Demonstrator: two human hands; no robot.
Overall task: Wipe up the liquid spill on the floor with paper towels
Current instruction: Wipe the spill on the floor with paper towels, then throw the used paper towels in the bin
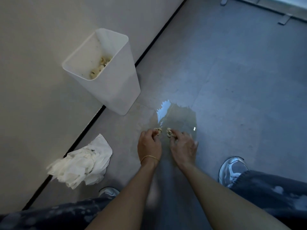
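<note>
A yellowish liquid spill lies on the grey floor, glinting at its far edge. My left hand pinches a small soaked paper wad at the near edge of the spill. Close beside it, my right hand pinches a second soaked wad. The two wads sit a few centimetres apart, low over the wet floor. A loose pile of clean white paper towels lies on the floor to the left of my left arm.
A white plastic bin stands against the wall beyond the towels, with several stained wads inside. A black baseboard strip runs along the wall. My shoes flank my arms. Metal brackets sit far right.
</note>
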